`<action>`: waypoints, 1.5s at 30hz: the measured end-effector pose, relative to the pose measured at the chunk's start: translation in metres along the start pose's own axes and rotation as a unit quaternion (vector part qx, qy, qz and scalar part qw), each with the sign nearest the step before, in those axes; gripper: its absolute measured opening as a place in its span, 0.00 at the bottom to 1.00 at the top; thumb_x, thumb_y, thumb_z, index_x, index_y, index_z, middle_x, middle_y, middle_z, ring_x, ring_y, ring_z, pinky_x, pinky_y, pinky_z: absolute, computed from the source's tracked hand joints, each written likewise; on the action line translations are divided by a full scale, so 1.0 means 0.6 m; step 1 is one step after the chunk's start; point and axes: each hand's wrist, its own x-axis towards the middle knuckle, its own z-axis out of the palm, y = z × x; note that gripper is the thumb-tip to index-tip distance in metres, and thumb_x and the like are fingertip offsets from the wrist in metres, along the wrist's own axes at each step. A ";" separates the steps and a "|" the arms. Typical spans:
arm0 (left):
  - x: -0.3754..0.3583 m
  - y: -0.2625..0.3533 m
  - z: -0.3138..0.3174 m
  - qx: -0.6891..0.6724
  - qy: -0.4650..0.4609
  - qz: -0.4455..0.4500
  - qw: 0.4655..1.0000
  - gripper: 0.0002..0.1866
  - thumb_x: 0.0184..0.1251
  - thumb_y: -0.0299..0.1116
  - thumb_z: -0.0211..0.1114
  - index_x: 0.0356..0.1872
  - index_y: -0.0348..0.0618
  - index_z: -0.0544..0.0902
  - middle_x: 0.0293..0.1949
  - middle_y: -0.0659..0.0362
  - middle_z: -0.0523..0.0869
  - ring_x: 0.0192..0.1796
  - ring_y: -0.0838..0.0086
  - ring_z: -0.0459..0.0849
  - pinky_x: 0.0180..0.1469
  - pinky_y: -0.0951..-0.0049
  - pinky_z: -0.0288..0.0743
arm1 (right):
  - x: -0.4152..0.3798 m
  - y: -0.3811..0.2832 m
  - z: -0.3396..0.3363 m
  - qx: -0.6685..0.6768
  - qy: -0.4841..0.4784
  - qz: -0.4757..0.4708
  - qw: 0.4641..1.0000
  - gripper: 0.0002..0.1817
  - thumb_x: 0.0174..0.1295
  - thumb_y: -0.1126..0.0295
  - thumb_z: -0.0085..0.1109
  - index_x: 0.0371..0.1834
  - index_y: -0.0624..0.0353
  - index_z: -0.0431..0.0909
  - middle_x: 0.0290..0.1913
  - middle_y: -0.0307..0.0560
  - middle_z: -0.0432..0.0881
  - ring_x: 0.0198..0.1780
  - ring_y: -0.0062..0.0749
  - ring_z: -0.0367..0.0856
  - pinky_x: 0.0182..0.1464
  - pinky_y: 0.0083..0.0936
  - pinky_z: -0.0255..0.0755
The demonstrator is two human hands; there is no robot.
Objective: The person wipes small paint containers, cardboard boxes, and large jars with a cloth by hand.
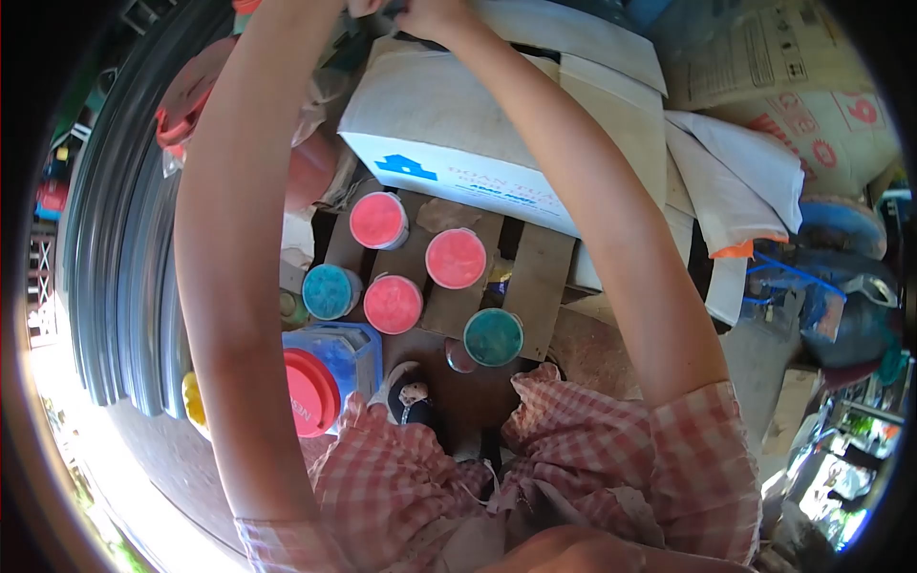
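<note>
Cardboard box: a big white box (449, 119) with blue print sits at 12 o'clock on a wooden pallet (535, 277).
Right hand: the right hand (435, 17) is on the top edge of the box at 12 o'clock. I cannot tell if its fingers are closed on the flap.
Left hand: the left hand (361, 6) is just beside the right hand, at the very top. It is cut off, so I cannot tell what it grips.
Pink lids: three jars with pink lids (456, 258) stand on the pallet near the middle, below the box.
Teal lids: two jars with teal lids (493, 336) stand near the pink ones, one at 9 o'clock and one at 6 o'clock of them.
Blue jug: a blue jug with a red cap (313, 392) is at 7 o'clock.
Sacks: printed sacks (802, 86) lie at 2 o'clock.
</note>
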 end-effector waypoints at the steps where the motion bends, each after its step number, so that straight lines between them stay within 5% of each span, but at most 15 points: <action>1: 0.001 -0.004 0.004 0.000 0.003 -0.009 1.000 0.27 0.47 0.63 0.53 0.27 0.46 0.74 0.27 0.58 0.72 0.23 0.72 0.61 0.35 0.69 0.49 | 0.000 -0.014 -0.031 0.026 -0.002 0.036 0.999 0.24 0.47 0.67 0.62 0.50 0.62 0.75 0.58 0.67 0.69 0.63 0.58 0.64 0.65 0.39 0.60; 4: 0.007 -0.012 -0.001 -0.030 0.015 -0.016 0.999 0.28 0.44 0.64 0.55 0.27 0.46 0.73 0.27 0.57 0.73 0.23 0.72 0.62 0.34 0.69 0.50 | -0.013 0.093 -0.095 -0.082 0.005 0.017 0.996 0.10 0.48 0.68 0.60 0.31 0.60 0.83 0.41 0.59 0.81 0.57 0.55 0.69 0.59 0.41 0.64; 7: 0.023 -0.013 -0.023 -0.015 -0.009 -0.055 0.998 0.28 0.43 0.65 0.56 0.27 0.47 0.73 0.26 0.57 0.72 0.23 0.72 0.62 0.33 0.69 0.50 | -0.047 0.297 -0.212 -0.265 -0.042 0.129 0.955 0.20 0.50 0.50 0.58 0.34 0.55 0.85 0.33 0.51 0.85 0.36 0.43 0.85 0.39 0.38 0.77; 11: 0.035 -0.007 -0.035 -0.026 0.001 -0.059 0.998 0.28 0.43 0.64 0.56 0.28 0.47 0.74 0.26 0.55 0.74 0.25 0.72 0.64 0.32 0.71 0.52 | -0.078 0.213 -0.259 -0.389 -0.001 0.184 0.903 0.23 0.51 0.52 0.55 0.44 0.55 0.83 0.41 0.52 0.84 0.45 0.46 0.83 0.46 0.37 0.75; 14: -0.003 -0.024 -0.029 -0.033 -0.008 -0.012 0.999 0.28 0.44 0.64 0.55 0.31 0.48 0.76 0.27 0.54 0.75 0.26 0.72 0.65 0.31 0.72 0.52 | -0.035 0.145 -0.156 -0.238 -0.061 0.236 0.940 0.19 0.53 0.58 0.54 0.45 0.53 0.80 0.47 0.53 0.82 0.52 0.46 0.79 0.55 0.38 0.70; 16: 0.003 -0.027 -0.031 -0.035 -0.028 -0.034 0.998 0.28 0.45 0.65 0.54 0.32 0.48 0.77 0.29 0.55 0.76 0.26 0.71 0.66 0.31 0.71 0.53 | -0.010 0.069 -0.034 -0.124 0.079 0.101 0.984 0.22 0.50 0.67 0.59 0.51 0.59 0.77 0.51 0.63 0.76 0.60 0.55 0.67 0.64 0.45 0.57; 17: 0.005 -0.025 -0.030 -0.036 -0.039 -0.043 0.998 0.28 0.46 0.65 0.53 0.32 0.49 0.77 0.29 0.55 0.77 0.27 0.71 0.67 0.31 0.71 0.53 | 0.025 0.060 0.016 -0.116 -0.134 0.152 0.972 0.19 0.54 0.58 0.54 0.47 0.54 0.81 0.54 0.52 0.79 0.58 0.38 0.75 0.59 0.34 0.66; 18: 0.000 -0.027 -0.026 -0.037 -0.028 -0.023 0.999 0.28 0.46 0.65 0.53 0.32 0.49 0.77 0.30 0.55 0.77 0.27 0.71 0.66 0.31 0.71 0.53 | 0.021 0.035 0.049 0.025 0.048 0.031 0.998 0.17 0.54 0.57 0.53 0.45 0.49 0.80 0.49 0.51 0.80 0.55 0.48 0.76 0.57 0.39 0.68; 19: -0.008 -0.032 -0.022 -0.042 -0.017 -0.004 0.999 0.28 0.46 0.65 0.53 0.32 0.49 0.77 0.31 0.56 0.77 0.27 0.70 0.66 0.31 0.71 0.53 | 0.016 0.001 0.049 0.068 0.003 -0.020 0.997 0.15 0.54 0.58 0.52 0.43 0.48 0.80 0.50 0.50 0.80 0.55 0.50 0.75 0.57 0.39 0.68; 21: -0.018 -0.031 -0.014 -0.052 -0.001 0.011 0.999 0.28 0.46 0.65 0.53 0.31 0.50 0.77 0.31 0.57 0.77 0.27 0.70 0.66 0.31 0.71 0.53 | 0.008 -0.014 0.075 -0.103 0.014 -0.100 0.990 0.15 0.51 0.62 0.55 0.41 0.51 0.81 0.50 0.53 0.79 0.55 0.51 0.75 0.58 0.37 0.68; 30: 0.008 -0.033 -0.056 -0.020 -0.063 -0.027 0.997 0.29 0.46 0.68 0.50 0.23 0.49 0.74 0.25 0.58 0.73 0.21 0.73 0.62 0.24 0.74 0.52 | -0.141 0.240 -0.327 -0.194 -0.005 0.052 0.980 0.21 0.51 0.64 0.59 0.50 0.55 0.80 0.36 0.53 0.84 0.36 0.44 0.84 0.43 0.35 0.78; 35: 0.069 -0.033 -0.087 0.024 -0.159 -0.041 0.986 0.40 0.47 0.66 0.54 0.52 0.41 0.72 0.46 0.52 0.75 0.33 0.71 0.70 0.42 0.68 0.59 | -0.138 0.175 -0.297 -0.300 0.012 0.109 0.947 0.19 0.48 0.60 0.62 0.41 0.58 0.83 0.33 0.55 0.84 0.35 0.47 0.84 0.39 0.38 0.77; 36: 0.063 -0.035 -0.080 0.022 -0.145 -0.039 0.988 0.39 0.48 0.67 0.53 0.50 0.41 0.73 0.44 0.53 0.75 0.32 0.72 0.69 0.40 0.69 0.57 | -0.115 0.147 -0.258 -0.212 -0.064 0.187 0.957 0.15 0.47 0.61 0.63 0.35 0.58 0.83 0.31 0.56 0.84 0.34 0.47 0.83 0.38 0.39 0.76; 42: 0.015 -0.051 -0.059 0.009 -0.103 -0.022 0.994 0.41 0.49 0.71 0.48 0.47 0.40 0.74 0.37 0.55 0.75 0.26 0.75 0.64 0.34 0.73 0.52 | -0.097 0.071 -0.123 -0.063 0.009 -0.095 0.993 0.22 0.50 0.68 0.59 0.52 0.44 0.80 0.42 0.53 0.83 0.43 0.46 0.82 0.52 0.38 0.74; 45: 0.022 -0.054 -0.066 0.009 -0.098 -0.028 0.995 0.41 0.48 0.71 0.49 0.47 0.39 0.74 0.37 0.55 0.75 0.26 0.75 0.63 0.34 0.73 0.53 | -0.135 0.147 -0.257 -0.065 -0.040 0.093 0.993 0.20 0.52 0.68 0.56 0.51 0.43 0.81 0.31 0.48 0.84 0.27 0.32 0.82 0.34 0.30 0.78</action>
